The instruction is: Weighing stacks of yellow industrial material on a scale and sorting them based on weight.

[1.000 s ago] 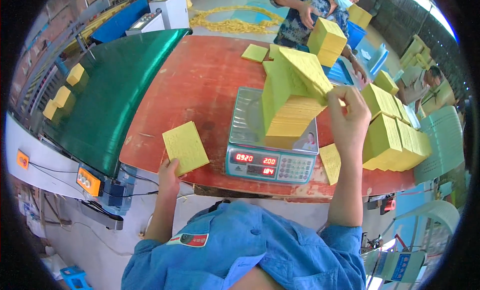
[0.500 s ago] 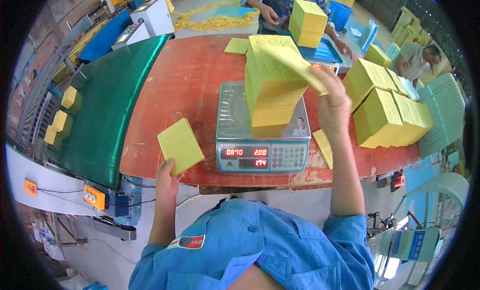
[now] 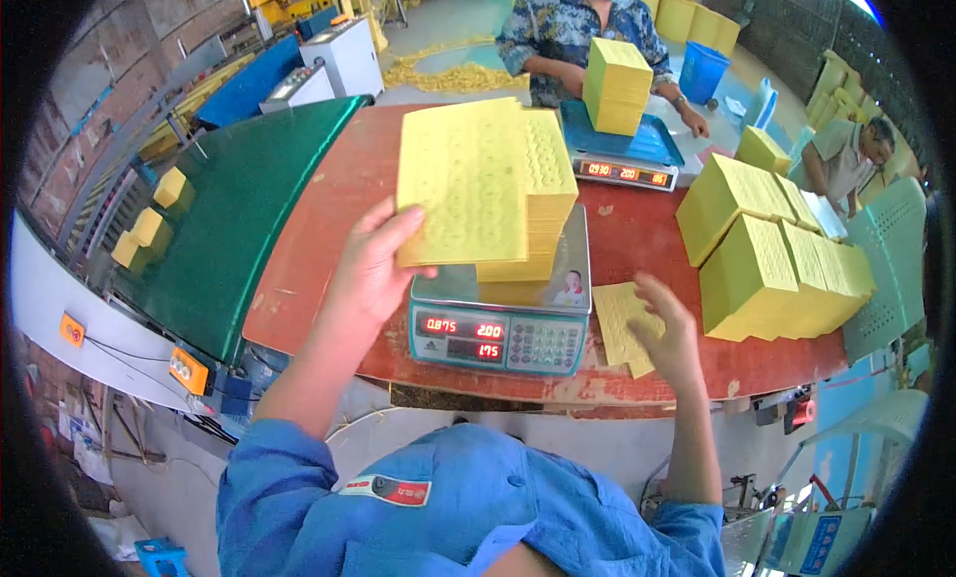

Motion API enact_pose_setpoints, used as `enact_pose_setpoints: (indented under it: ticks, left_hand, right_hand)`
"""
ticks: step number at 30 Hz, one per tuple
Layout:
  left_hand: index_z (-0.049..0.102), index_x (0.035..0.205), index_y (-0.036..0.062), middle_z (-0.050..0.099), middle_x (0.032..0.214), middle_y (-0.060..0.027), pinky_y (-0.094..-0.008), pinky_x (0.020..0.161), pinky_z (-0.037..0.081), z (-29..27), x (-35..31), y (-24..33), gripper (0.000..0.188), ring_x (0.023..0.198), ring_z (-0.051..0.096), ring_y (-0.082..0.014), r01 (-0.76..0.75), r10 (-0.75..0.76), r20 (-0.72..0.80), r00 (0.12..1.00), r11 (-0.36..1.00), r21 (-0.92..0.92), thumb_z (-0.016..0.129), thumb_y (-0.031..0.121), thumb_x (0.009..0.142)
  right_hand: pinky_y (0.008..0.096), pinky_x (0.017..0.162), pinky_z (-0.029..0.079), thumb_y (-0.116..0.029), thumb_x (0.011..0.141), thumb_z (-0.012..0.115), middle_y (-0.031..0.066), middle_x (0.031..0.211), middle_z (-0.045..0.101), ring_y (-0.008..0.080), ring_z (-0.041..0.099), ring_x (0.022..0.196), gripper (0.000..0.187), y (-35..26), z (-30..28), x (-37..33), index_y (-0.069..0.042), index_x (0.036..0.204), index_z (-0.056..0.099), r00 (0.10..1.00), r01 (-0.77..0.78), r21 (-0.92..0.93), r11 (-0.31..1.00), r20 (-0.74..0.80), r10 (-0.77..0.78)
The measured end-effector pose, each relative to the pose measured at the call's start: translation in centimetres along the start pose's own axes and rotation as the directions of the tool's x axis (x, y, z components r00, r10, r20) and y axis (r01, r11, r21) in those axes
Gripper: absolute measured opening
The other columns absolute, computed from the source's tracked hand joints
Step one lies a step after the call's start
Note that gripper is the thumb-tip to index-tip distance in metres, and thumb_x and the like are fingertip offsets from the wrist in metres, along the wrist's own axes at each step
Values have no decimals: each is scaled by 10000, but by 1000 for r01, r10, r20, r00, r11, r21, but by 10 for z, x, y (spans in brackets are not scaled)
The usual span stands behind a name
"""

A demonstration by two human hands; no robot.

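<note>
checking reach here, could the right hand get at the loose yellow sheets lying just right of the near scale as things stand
Probably yes: the right hand looks empty and open, partly overlapping the yellow sheets in view, and nothing seems to lie on them. Whether it touches them is unclear.

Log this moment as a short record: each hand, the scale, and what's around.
Left hand: raised, gripping a thin yellow batch of sheets
Right hand: fingers spread, over loose yellow sheets; contact unclear
Near scale: bears a yellow stack, partly hidden by the batch
Right: rows of yellow blocks
Far side: co-worker, second scale bearing another stack
Left: green belt
</note>
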State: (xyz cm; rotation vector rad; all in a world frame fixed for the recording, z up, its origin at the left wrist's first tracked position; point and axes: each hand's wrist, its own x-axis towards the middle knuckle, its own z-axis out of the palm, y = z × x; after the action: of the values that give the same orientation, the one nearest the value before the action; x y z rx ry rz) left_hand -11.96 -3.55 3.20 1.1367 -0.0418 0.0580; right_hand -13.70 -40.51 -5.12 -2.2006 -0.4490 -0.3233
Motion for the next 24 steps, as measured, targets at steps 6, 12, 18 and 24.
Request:
enact_pose_setpoints:
  ticks: [6, 12, 18, 24]
  left_hand:
    - [605, 1121, 25, 667, 983, -57, -297, 560, 536, 54, 27, -6, 209, 808, 654, -138, -54, 51, 70, 996, 998, 33, 574, 144, 952]
    - [638, 1075, 21, 682, 890, -39, -255, 564, 521, 58, 87, 1, 251, 733, 649, -107, -79, 76, 21, 997, 954, 290, 562, 235, 969]
    - [639, 835, 77, 633, 718, -2, -220, 461, 373, 42, 125, 1, 232, 570, 536, -71, -82, 88, 10, 996, 879, 469, 607, 277, 948]
    - [580, 741, 98, 556, 625, 15, -234, 427, 339, 38, 120, -6, 267, 487, 479, -69, -39, 58, -18, 998, 838, 544, 658, 288, 911]
  right_hand:
    - [257, 660, 518, -88, 906, 632, 138, 977, 683, 144, 655, 790, 471, -112, 2, 112, 42, 1331, 475, 996, -40, 542, 840, -45, 76]
    - [257, 564, 497, -66, 864, 661, 134, 906, 684, 132, 634, 712, 463, -80, 22, 192, 51, 1287, 513, 996, 41, 613, 789, -85, 14]
    - [271, 570, 495, -59, 825, 678, 122, 847, 683, 137, 633, 691, 403, -62, 36, 227, 56, 1200, 588, 997, -74, 524, 848, 12, 80]
    - [283, 602, 492, -116, 783, 717, 114, 807, 674, 144, 628, 684, 420, -37, 47, 227, 63, 1149, 616, 997, -48, 503, 863, -22, 69]
